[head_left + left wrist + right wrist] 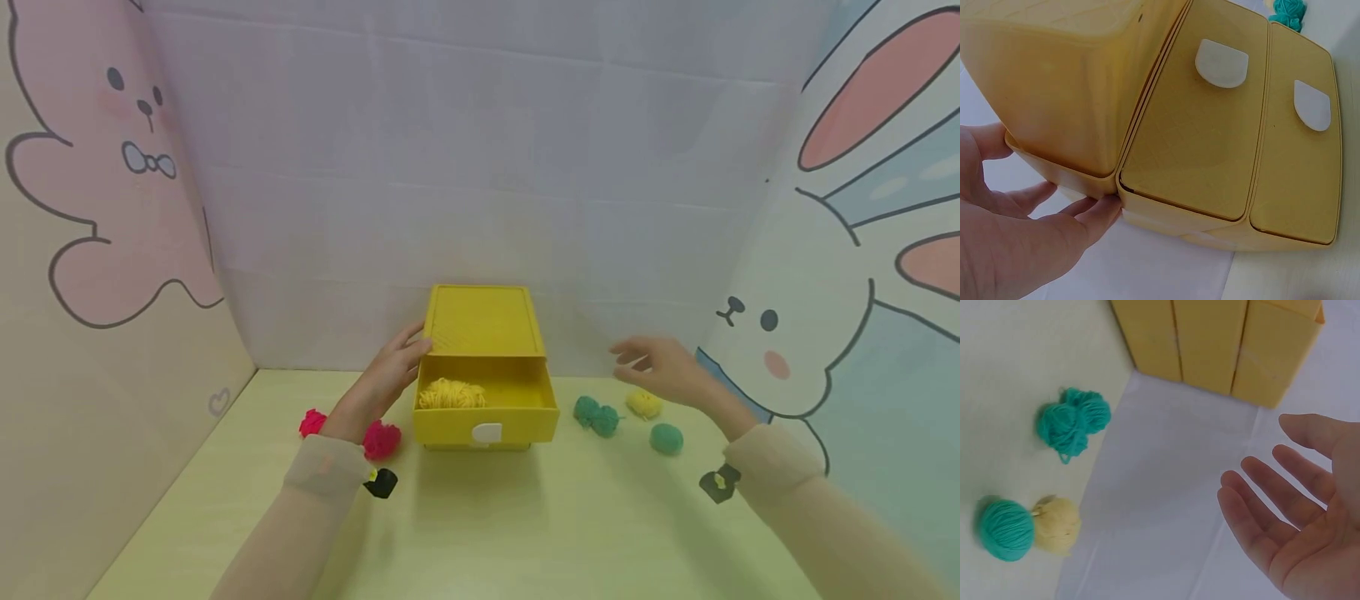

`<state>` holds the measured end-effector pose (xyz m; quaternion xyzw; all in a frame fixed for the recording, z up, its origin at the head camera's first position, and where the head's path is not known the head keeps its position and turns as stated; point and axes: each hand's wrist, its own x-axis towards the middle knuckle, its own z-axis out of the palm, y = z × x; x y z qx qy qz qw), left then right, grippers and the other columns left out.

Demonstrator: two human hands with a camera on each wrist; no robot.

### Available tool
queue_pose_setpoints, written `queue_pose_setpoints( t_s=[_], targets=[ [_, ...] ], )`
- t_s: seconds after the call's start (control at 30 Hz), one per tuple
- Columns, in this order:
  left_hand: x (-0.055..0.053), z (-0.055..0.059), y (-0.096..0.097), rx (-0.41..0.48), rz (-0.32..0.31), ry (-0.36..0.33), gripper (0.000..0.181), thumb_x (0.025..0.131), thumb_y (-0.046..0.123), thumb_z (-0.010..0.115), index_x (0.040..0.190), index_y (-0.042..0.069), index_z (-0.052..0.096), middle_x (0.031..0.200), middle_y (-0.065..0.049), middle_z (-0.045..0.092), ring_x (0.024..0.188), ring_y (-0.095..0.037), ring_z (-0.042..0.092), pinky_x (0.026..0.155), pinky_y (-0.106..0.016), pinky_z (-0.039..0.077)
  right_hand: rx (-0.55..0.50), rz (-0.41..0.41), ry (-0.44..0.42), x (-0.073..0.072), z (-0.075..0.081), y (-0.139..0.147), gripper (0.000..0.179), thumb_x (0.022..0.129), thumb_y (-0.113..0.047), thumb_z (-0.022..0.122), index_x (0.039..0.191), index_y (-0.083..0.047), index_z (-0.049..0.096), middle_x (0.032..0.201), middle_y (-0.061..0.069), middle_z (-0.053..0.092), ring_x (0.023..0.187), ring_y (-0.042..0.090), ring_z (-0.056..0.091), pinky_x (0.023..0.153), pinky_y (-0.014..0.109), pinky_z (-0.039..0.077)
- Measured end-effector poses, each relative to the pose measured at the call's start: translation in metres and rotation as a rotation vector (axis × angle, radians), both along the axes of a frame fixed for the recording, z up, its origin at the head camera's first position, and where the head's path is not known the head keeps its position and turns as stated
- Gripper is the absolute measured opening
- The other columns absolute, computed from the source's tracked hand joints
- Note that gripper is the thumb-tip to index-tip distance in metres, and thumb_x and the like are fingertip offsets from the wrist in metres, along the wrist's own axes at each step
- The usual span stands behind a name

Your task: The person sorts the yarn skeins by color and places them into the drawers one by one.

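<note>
A small yellow drawer cabinet (pixel 486 321) stands against the back wall. Its top drawer (pixel 450 427) is pulled out, with a yellow yarn ball (pixel 452 394) lying in its left part. My left hand (pixel 392 367) rests against the cabinet's left side, thumb at the top edge and fingers spread along the side panel. Two lower drawers, one with a white handle (pixel 1222 64), are closed in the left wrist view. Off to the cabinet's right, my right hand (pixel 663 367) hovers with nothing in it, palm showing and fingers loosely bent in the right wrist view.
Below my right hand lie green yarn balls (pixel 597 417), another green ball (pixel 666 438) and a yellow ball (pixel 643 404). Red yarn balls (pixel 382 440) lie left of the cabinet, partly behind my left wrist. Walls with cartoon animals flank the pale table (pixel 480 533).
</note>
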<state>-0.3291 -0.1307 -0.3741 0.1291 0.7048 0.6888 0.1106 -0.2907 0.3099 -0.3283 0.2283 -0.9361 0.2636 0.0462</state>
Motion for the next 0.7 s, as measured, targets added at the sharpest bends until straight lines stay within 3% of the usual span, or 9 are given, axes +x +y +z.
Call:
queue_pose_setpoints(
  t_s=[0.53, 0.63, 0.7],
  targets=[
    [0.003, 0.002, 0.001, -0.009, 0.014, 0.004, 0.065, 0.114, 0.034, 0.049, 0.171, 0.024, 0.021, 0.175, -0.004, 0.024, 0.161, -0.030, 0.026, 0.133, -0.051, 0.020, 0.082, -0.236, -0.054, -0.032, -0.067, 0.060, 0.052, 0.100, -0.021, 0.071, 0.140, 0.009, 0.058, 0.132, 0.039, 0.063, 0.109, 0.053, 0.068, 0.087, 0.063, 0.060],
    [0.003, 0.002, 0.001, -0.009, 0.018, -0.003, 0.065, 0.114, 0.036, 0.050, 0.171, 0.025, 0.021, 0.175, -0.002, 0.024, 0.161, -0.029, 0.026, 0.133, -0.050, 0.020, 0.102, -0.251, -0.044, -0.037, -0.080, 0.068, 0.054, 0.100, -0.020, 0.072, 0.141, 0.011, 0.056, 0.133, 0.041, 0.061, 0.109, 0.056, 0.067, 0.089, 0.068, 0.057],
    [0.003, 0.001, 0.001, -0.006, 0.016, 0.000, 0.065, 0.114, 0.036, 0.049, 0.171, 0.024, 0.021, 0.175, -0.003, 0.023, 0.161, -0.030, 0.026, 0.133, -0.051, 0.019, 0.116, -0.266, -0.038, -0.041, -0.089, 0.072, 0.055, 0.099, -0.019, 0.073, 0.141, 0.012, 0.055, 0.133, 0.042, 0.060, 0.110, 0.057, 0.066, 0.098, 0.073, 0.052]
  ],
)
